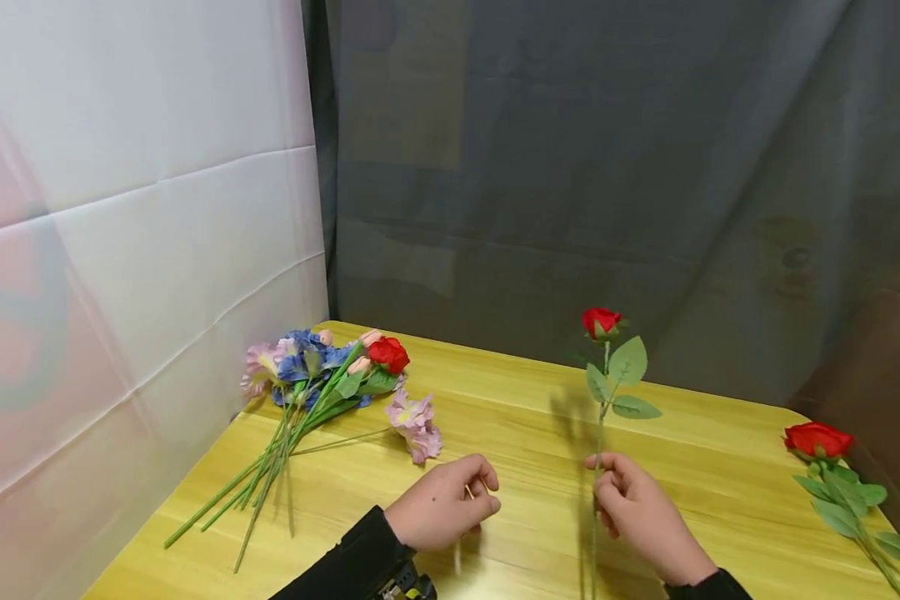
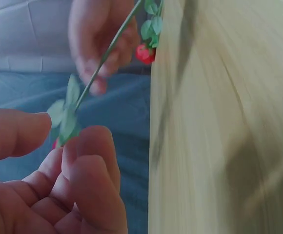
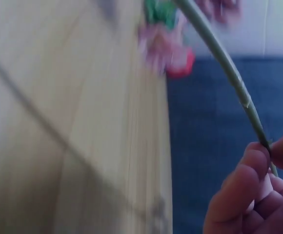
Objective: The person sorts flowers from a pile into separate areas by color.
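Observation:
My right hand pinches the green stem of an artificial red rose between thumb and fingertips. The rose stands upright over the table, with three green leaves below its bloom. In the right wrist view the bare stem runs in a curve up and away from the pinch. To the left, my left hand is held over the table with fingers loosely bent. Its thumb and fingertips stand apart in the left wrist view, with nothing between them.
A loose pile of artificial flowers lies at the left, with blue blooms, a red rose, pink buds and green stems. One pink-purple flower sticks out towards my left hand. Another red rose lies at the table's right edge.

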`<state>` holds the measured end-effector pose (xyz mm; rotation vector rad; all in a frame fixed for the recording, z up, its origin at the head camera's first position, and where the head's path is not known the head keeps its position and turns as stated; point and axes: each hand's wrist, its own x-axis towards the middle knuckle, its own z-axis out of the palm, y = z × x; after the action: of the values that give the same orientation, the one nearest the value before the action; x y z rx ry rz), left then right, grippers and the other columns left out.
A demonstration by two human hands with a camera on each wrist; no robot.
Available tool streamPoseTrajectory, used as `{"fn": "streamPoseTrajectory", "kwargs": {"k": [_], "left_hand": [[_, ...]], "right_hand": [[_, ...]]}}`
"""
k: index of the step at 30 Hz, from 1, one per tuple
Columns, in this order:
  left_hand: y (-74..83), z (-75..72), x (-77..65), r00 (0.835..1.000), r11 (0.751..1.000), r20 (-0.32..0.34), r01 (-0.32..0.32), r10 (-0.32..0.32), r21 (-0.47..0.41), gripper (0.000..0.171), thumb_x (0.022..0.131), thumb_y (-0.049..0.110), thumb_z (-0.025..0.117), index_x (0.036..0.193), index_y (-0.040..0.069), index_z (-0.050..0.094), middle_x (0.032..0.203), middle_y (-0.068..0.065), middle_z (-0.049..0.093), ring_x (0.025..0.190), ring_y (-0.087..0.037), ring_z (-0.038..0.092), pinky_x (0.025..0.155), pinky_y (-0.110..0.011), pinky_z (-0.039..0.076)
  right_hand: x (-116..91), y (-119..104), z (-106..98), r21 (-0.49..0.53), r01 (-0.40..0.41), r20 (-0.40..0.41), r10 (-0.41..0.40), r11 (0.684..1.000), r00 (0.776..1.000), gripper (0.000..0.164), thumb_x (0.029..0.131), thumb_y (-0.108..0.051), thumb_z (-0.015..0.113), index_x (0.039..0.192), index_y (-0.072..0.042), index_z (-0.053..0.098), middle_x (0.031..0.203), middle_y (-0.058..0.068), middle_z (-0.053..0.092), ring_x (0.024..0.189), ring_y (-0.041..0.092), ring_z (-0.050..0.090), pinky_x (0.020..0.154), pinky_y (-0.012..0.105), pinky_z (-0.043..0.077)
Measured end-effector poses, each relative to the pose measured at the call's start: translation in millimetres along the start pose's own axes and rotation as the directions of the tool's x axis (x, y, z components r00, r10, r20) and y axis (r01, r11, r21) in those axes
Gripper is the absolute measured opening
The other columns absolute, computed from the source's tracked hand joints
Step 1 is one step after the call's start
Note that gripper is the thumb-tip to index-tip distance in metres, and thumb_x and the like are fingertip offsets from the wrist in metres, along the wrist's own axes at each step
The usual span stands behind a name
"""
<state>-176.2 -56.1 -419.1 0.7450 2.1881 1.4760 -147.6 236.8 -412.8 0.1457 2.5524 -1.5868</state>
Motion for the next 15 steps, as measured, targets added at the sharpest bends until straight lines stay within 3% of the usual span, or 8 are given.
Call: {"fn": "streamPoseTrajectory", "kwargs": {"k": [4, 8, 12, 15], "left_hand": [[-5.0, -8.9, -8.9, 0.999, 0.999, -0.039, 0.034, -0.035, -0.023, 0.015, 0.101, 0.022, 0.062, 0.110, 0.011, 0.060, 0.084, -0.001, 0.063, 0.067, -0.021, 0.065, 0.057, -0.028, 0.042], [-9.7, -13.2, -16.5, 0.996, 0.998, -0.061, 0.059, -0.061, -0.029, 0.015, 0.101, 0.022, 0.062, 0.110, 0.011, 0.060, 0.084, -0.002, 0.063, 0.068, -0.024, 0.065, 0.057, -0.029, 0.043], [-11.9, -15.2, -19.0, 0.995, 0.997, -0.067, 0.068, -0.070, -0.022, 0.015, 0.101, 0.023, 0.062, 0.110, 0.011, 0.060, 0.085, -0.002, 0.063, 0.068, -0.023, 0.064, 0.057, -0.029, 0.043], [-11.0, -16.2, -19.1, 0.995, 0.998, -0.071, 0.070, -0.070, -0.008, 0.015, 0.102, 0.024, 0.062, 0.109, 0.011, 0.060, 0.085, -0.002, 0.063, 0.067, -0.022, 0.063, 0.056, -0.029, 0.042]], "right_hand": [[2, 26, -54, -0.159, -0.044, 0.008, 0.046, 0.986, 0.999, 0.038, 0.106, -0.013, 0.042, 0.141, 0.003, 0.043, 0.070, 0.009, 0.048, 0.057, 0.025, 0.048, 0.054, 0.035, 0.040], [5, 55, -108, -0.320, -0.073, 0.031, 0.088, 0.944, 0.996, 0.043, 0.107, -0.017, 0.038, 0.143, 0.007, 0.039, 0.069, 0.008, 0.047, 0.053, 0.022, 0.043, 0.051, 0.036, 0.038], [4, 80, -156, -0.503, -0.092, 0.042, 0.130, 0.859, 0.991, 0.043, 0.108, -0.019, 0.038, 0.139, 0.010, 0.041, 0.077, 0.007, 0.054, 0.055, 0.019, 0.042, 0.052, 0.037, 0.037], [3, 100, -188, -0.646, -0.126, 0.015, 0.178, 0.753, 0.984, 0.040, 0.105, -0.020, 0.041, 0.130, 0.012, 0.046, 0.086, 0.007, 0.059, 0.062, 0.021, 0.048, 0.057, 0.039, 0.039]]}}
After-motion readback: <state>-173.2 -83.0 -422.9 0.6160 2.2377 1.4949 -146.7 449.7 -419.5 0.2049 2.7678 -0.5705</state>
